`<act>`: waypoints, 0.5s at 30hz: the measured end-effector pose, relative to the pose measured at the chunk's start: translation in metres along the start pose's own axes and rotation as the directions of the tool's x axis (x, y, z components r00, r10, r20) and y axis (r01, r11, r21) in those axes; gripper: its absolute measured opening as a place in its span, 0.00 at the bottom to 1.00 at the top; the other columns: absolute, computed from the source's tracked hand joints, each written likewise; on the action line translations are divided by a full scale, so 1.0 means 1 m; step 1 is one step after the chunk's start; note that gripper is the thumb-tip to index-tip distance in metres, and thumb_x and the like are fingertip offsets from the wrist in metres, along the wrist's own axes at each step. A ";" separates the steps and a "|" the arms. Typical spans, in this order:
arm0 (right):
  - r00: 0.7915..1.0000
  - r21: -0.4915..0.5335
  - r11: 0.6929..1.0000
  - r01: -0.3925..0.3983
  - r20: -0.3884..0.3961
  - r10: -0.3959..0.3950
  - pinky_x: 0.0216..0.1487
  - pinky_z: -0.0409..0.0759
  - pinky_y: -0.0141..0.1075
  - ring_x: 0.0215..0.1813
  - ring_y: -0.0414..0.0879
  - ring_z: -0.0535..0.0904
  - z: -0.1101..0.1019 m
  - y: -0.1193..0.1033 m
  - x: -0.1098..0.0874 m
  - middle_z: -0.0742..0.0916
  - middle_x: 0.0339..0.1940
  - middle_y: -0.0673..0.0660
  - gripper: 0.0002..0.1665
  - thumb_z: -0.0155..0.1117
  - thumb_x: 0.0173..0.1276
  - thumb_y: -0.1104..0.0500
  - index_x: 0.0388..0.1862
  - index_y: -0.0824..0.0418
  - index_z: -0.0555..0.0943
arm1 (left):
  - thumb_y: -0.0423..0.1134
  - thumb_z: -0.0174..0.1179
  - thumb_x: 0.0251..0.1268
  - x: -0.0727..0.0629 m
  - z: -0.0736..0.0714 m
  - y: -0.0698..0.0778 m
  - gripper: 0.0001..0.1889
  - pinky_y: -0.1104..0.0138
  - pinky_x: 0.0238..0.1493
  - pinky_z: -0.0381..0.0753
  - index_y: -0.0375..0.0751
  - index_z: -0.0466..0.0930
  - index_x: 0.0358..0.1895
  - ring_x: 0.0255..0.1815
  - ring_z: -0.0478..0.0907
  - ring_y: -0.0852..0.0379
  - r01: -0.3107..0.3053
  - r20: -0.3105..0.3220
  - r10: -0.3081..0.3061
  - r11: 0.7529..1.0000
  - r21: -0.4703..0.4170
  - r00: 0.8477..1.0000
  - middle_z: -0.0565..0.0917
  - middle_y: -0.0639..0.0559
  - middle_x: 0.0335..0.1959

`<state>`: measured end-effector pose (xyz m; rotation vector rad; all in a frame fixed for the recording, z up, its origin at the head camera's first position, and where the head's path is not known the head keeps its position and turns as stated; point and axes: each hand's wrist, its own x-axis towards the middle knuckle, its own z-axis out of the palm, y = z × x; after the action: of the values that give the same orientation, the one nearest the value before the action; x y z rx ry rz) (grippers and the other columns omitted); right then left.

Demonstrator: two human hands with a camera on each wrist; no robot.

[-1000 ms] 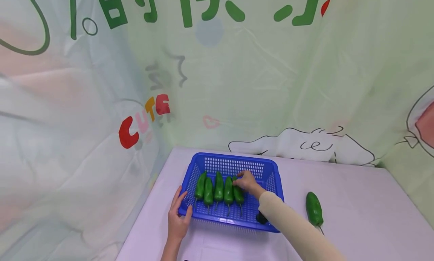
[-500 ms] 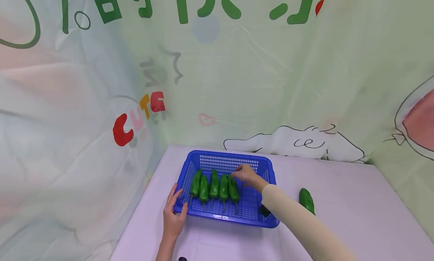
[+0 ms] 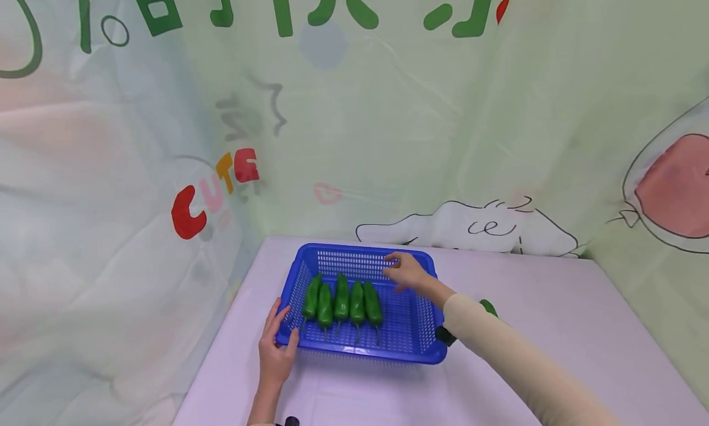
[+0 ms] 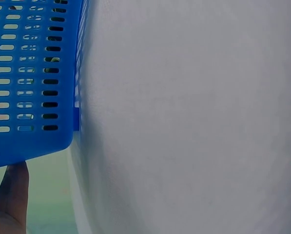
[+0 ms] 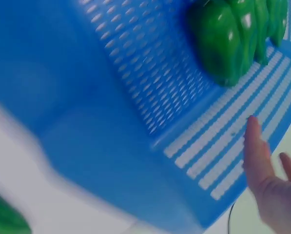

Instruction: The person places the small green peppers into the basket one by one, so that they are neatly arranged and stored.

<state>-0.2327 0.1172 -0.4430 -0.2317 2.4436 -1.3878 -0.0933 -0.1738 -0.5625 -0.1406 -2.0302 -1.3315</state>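
Observation:
A blue slotted basket (image 3: 360, 354) stands on the pale table and holds several green peppers (image 3: 341, 298) laid side by side, stems toward me. My left hand (image 3: 274, 347) rests against the basket's near left corner with fingers straight; the left wrist view shows that corner (image 4: 33, 73) and one fingertip (image 4: 11, 195) below it. My right hand (image 3: 407, 271) hovers over the basket's far right part, fingers relaxed and empty, just past the rightmost pepper. In the right wrist view its fingers (image 5: 260, 161) are spread above the basket wall (image 5: 87, 122), with the peppers (image 5: 228, 44) beyond.
One more green pepper (image 3: 490, 306) lies on the table (image 3: 554, 327) right of the basket, mostly hidden behind my right sleeve; it shows as a green patch (image 5: 4, 219) in the right wrist view. A printed cloth backdrop (image 3: 388, 136) closes the back and left.
My right hand has let go of the rightmost pepper in the basket and lifted away toward the far right. The left hand stays at the basket corner.

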 end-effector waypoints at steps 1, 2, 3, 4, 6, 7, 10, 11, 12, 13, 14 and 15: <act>1.000 0.003 1.000 0.011 0.001 -0.011 0.47 0.85 0.51 0.59 0.65 0.77 -0.005 0.001 -0.001 0.77 0.60 0.74 0.31 0.55 0.70 0.63 0.70 0.73 0.65 | 0.20 0.63 0.53 0.001 0.000 0.004 0.25 0.81 0.69 0.55 0.26 0.77 0.58 0.69 0.63 0.29 -0.001 -0.004 0.001 1.000 -0.003 1.000 0.69 0.31 0.69; 1.000 0.004 1.000 0.030 0.003 -0.030 0.47 0.85 0.51 0.59 0.66 0.77 -0.009 0.002 -0.001 0.77 0.60 0.75 0.31 0.55 0.69 0.63 0.70 0.73 0.65 | 0.20 0.63 0.53 0.001 0.000 0.008 0.25 0.81 0.68 0.54 0.25 0.76 0.58 0.69 0.63 0.28 -0.004 -0.005 0.004 1.000 -0.004 1.000 0.69 0.29 0.68; 0.999 0.009 0.999 0.049 0.005 -0.049 0.47 0.85 0.51 0.59 0.66 0.77 -0.013 0.003 -0.002 0.77 0.60 0.75 0.31 0.55 0.69 0.63 0.70 0.73 0.65 | 0.20 0.63 0.53 0.002 -0.001 0.013 0.25 0.81 0.68 0.55 0.24 0.76 0.58 0.68 0.63 0.27 -0.006 -0.006 0.006 1.000 -0.007 1.000 0.69 0.28 0.68; 0.998 0.011 0.998 0.063 0.001 -0.063 0.48 0.84 0.51 0.59 0.66 0.77 -0.018 0.004 -0.003 0.77 0.60 0.76 0.32 0.54 0.69 0.63 0.70 0.73 0.65 | 0.19 0.63 0.52 0.003 -0.002 0.018 0.25 0.81 0.68 0.55 0.23 0.76 0.58 0.67 0.64 0.26 -0.010 -0.005 0.010 1.000 -0.007 1.000 0.69 0.27 0.67; 0.997 0.028 0.996 0.081 -0.005 -0.081 0.49 0.84 0.52 0.59 0.67 0.77 -0.024 0.007 -0.004 0.76 0.61 0.77 0.31 0.53 0.69 0.63 0.69 0.73 0.65 | 0.19 0.62 0.52 0.004 -0.004 0.027 0.24 0.80 0.68 0.57 0.22 0.76 0.57 0.66 0.64 0.24 -0.012 0.000 0.012 1.000 -0.004 1.000 0.69 0.25 0.66; 0.997 0.034 0.996 0.081 -0.009 -0.081 0.50 0.84 0.52 0.59 0.67 0.77 -0.027 0.009 -0.005 0.75 0.62 0.77 0.31 0.52 0.69 0.63 0.69 0.73 0.65 | 0.19 0.63 0.52 0.004 -0.005 0.031 0.24 0.80 0.68 0.58 0.22 0.76 0.56 0.65 0.64 0.23 -0.013 0.001 0.013 1.000 -0.003 1.000 0.69 0.25 0.66; 0.997 0.044 0.996 0.078 -0.028 -0.077 0.51 0.83 0.52 0.59 0.67 0.77 -0.033 0.014 -0.010 0.75 0.62 0.77 0.30 0.51 0.70 0.63 0.69 0.74 0.65 | 0.19 0.63 0.51 0.005 -0.008 0.037 0.23 0.79 0.68 0.59 0.22 0.77 0.55 0.64 0.65 0.23 -0.019 -0.006 0.019 1.000 0.003 1.000 0.70 0.25 0.65; 0.997 0.050 0.996 0.075 -0.036 -0.073 0.51 0.83 0.52 0.59 0.68 0.77 -0.035 0.015 -0.011 0.75 0.62 0.78 0.30 0.50 0.71 0.63 0.69 0.74 0.65 | 0.19 0.63 0.51 0.005 -0.008 0.037 0.23 0.79 0.67 0.60 0.22 0.77 0.55 0.64 0.65 0.22 -0.019 -0.005 0.019 1.000 0.002 1.000 0.70 0.25 0.64; 0.997 0.057 0.996 0.067 -0.046 -0.065 0.51 0.83 0.52 0.58 0.68 0.78 -0.037 0.017 -0.013 0.75 0.62 0.77 0.30 0.50 0.71 0.64 0.69 0.73 0.65 | 0.18 0.63 0.51 0.006 -0.009 0.037 0.23 0.79 0.67 0.60 0.22 0.77 0.55 0.64 0.65 0.22 -0.023 -0.005 0.023 1.000 0.000 1.000 0.70 0.24 0.64; 0.997 0.061 0.996 0.059 -0.058 -0.055 0.51 0.83 0.52 0.58 0.67 0.78 -0.039 0.019 -0.015 0.75 0.62 0.77 0.30 0.50 0.71 0.64 0.70 0.73 0.65 | 0.18 0.63 0.50 0.005 -0.009 0.037 0.23 0.79 0.67 0.60 0.22 0.77 0.55 0.64 0.65 0.22 -0.027 -0.006 0.027 1.000 -0.002 1.000 0.70 0.24 0.64; 0.996 0.064 0.996 0.056 -0.068 -0.051 0.51 0.83 0.52 0.58 0.67 0.78 -0.042 0.021 -0.017 0.75 0.62 0.77 0.30 0.50 0.71 0.64 0.70 0.73 0.65 | 0.18 0.63 0.50 0.005 -0.009 0.038 0.23 0.80 0.67 0.60 0.22 0.77 0.55 0.64 0.65 0.22 -0.028 -0.004 0.028 1.000 -0.004 1.000 0.70 0.24 0.64; 0.996 0.067 0.997 0.049 -0.081 -0.043 0.51 0.83 0.52 0.57 0.67 0.79 -0.045 0.023 -0.018 0.75 0.61 0.77 0.30 0.50 0.70 0.64 0.70 0.73 0.65 | 0.18 0.63 0.50 0.005 -0.009 0.038 0.24 0.80 0.67 0.59 0.22 0.77 0.55 0.64 0.65 0.22 -0.028 -0.002 0.028 1.000 -0.006 1.000 0.70 0.24 0.64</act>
<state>-0.2313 0.1710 -0.4376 -0.2220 2.4635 -1.5258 -0.0760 -0.1647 -0.5284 -0.1696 -2.0163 -1.3199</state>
